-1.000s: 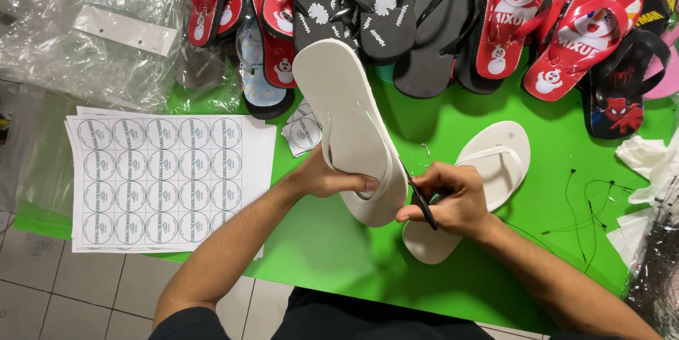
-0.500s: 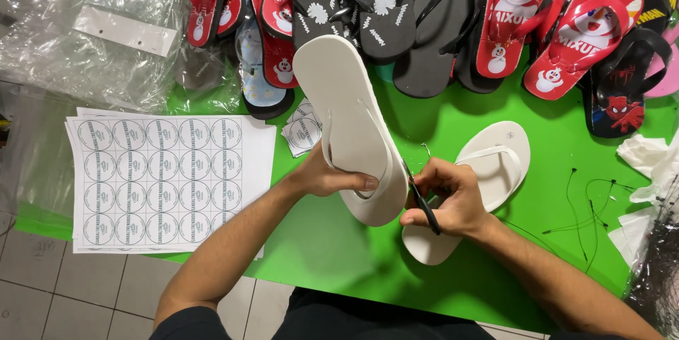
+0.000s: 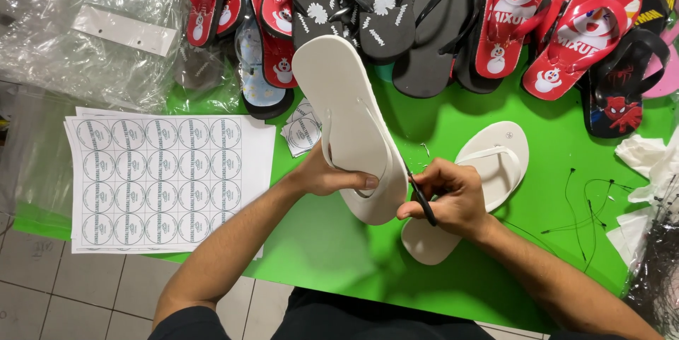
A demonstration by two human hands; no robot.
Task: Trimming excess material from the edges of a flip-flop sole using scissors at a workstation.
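At frame centre, the left hand (image 3: 329, 174) grips a white flip-flop (image 3: 350, 124) while right hand (image 3: 449, 198) fingers pinch what looks like a thin black tool (image 3: 422, 202).

Left forearm enters from 7 o'clock and rises toward 1 o'clock; the left hand (image 3: 329, 174) is curled, thumb lying across toward 3 o'clock, fingers wrapped out of sight. Right forearm enters from 5 o'clock and runs toward 10 o'clock; the right hand (image 3: 449, 198) is closed in a loose fist, knuckles uppermost, fingers (image 3: 417, 207) pinched together at 9 o'clock. The two hands sit just beside each other.
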